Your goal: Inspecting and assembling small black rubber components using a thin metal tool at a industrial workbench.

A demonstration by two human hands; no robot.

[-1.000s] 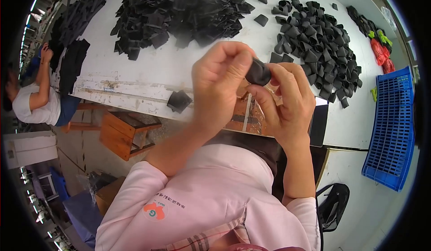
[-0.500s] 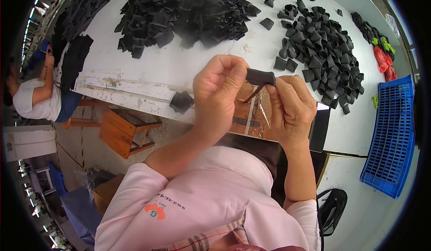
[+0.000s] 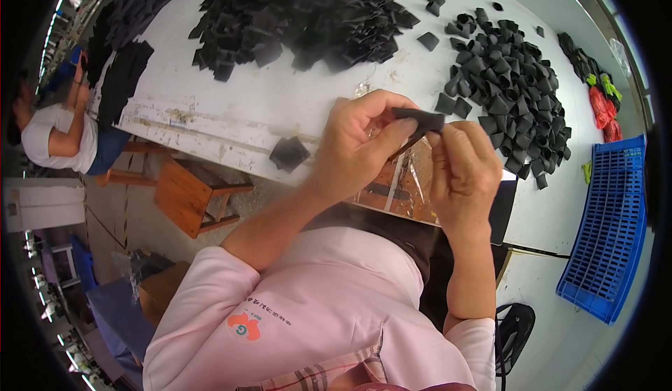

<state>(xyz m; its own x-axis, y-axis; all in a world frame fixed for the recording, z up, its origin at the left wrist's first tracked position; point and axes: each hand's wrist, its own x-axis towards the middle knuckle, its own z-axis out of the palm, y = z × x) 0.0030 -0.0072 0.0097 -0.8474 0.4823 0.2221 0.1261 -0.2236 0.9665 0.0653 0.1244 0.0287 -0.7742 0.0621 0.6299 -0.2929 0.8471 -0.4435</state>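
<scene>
A small black fabric sleeve [image 3: 425, 119] is held between both hands over the table's front edge. My left hand [image 3: 367, 142] grips its left part, the thumb pressed along it. At its right end, the fingers of my right hand [image 3: 462, 163] pinch the rim. Part of the piece is hidden behind the fingers. A single flat black piece [image 3: 290, 154] lies on the table to the left of my left hand. Beyond the hands spreads a big heap of flat black pieces [image 3: 301, 23]; right of it is a pile of rounded, tube-like black pieces [image 3: 511, 90].
Long black strips [image 3: 143, 6] cover the far left of the white table [image 3: 231, 121]. A blue plastic crate [image 3: 605, 230] stands at the right, near red and yellow-green bags [image 3: 603, 107]. A wooden stool [image 3: 185, 195] is at the left, beside a seated person [image 3: 59, 135].
My left thumb has moved right along the sleeve, and its fingers now cover more of it. Both hands sit slightly further right in the picture; the table view has shifted a little.
</scene>
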